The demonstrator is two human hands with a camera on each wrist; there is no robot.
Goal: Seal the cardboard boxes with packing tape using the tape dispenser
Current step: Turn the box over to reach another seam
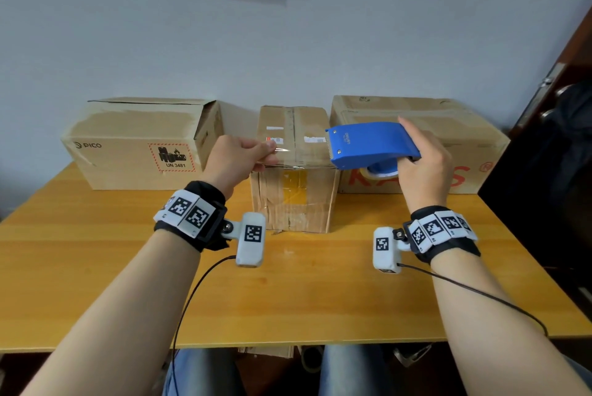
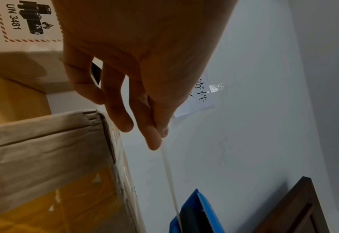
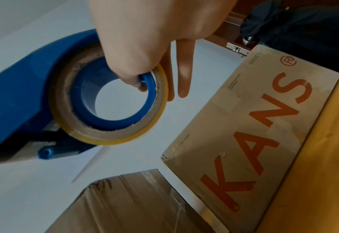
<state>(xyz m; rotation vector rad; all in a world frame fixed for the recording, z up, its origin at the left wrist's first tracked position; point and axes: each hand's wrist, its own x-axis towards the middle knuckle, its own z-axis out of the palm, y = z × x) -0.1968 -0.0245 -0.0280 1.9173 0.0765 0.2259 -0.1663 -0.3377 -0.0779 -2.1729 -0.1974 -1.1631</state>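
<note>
The left hand (image 1: pixel 235 160) pinches the free end of the clear packing tape (image 1: pixel 299 157) between thumb and forefinger, while the right hand (image 1: pixel 423 165) grasps the blue tape dispenser (image 1: pixel 371 144), thumb hooked into the hub of the roll and fingers over the housing. The two hands hold a taut span of tape just above the near top edge of the small middle cardboard box (image 1: pixel 294 200), the dispenser's toothed blade facing left toward the pinch. Keeping the strip stretched and level likely lets it come down flat across the lid rather than wrinkle or stick to itself. From the left wrist view the tape (image 2: pixel 169 178) runs edge-on from the fingertips (image 2: pixel 154 141) down to the dispenser, not yet touching the box. The PICO box (image 1: pixel 137 142) and the KANS box (image 1: pixel 448 152) flank it on the wooden table (image 1: pixel 304 299), near enough to be taken in turn
</note>
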